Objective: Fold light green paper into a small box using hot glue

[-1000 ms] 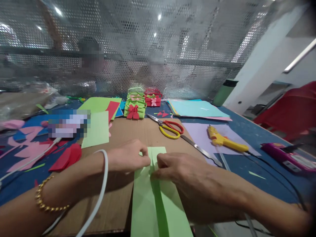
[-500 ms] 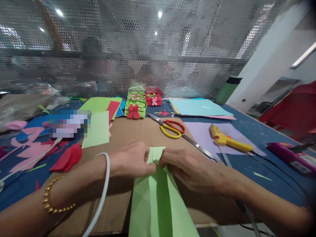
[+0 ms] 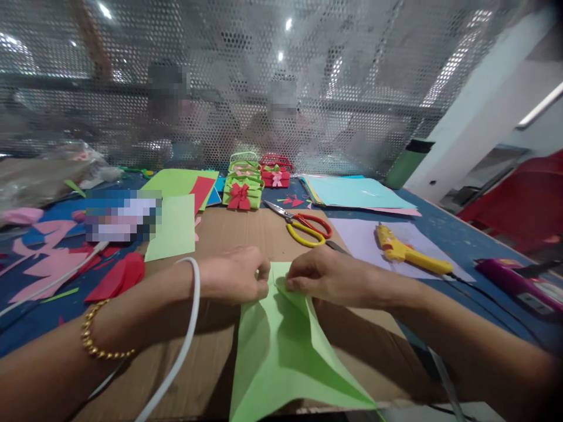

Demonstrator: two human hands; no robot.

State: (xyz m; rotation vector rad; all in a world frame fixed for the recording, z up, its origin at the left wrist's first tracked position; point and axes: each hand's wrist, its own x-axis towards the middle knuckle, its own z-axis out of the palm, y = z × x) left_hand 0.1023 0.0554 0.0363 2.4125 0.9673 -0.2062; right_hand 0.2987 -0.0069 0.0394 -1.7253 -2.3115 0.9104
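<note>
On the cardboard point(image 3: 246, 234), mid-bench, our left hand point(image 3: 235, 275) and right hand point(image 3: 329, 278) both pinch the paper point(image 3: 281, 346) at its far tip. Since a second ago its narrow flaps have spread wide, so the fold is opening out.

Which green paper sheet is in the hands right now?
The long creased sheet at the near edge of the cardboard, pinched by the left hand and right hand. The small flat sheet and the big one behind it lie untouched.

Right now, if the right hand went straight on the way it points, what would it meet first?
Probably the left hand, across the pinched top of the green paper from the right hand; depth is unclear.
</note>
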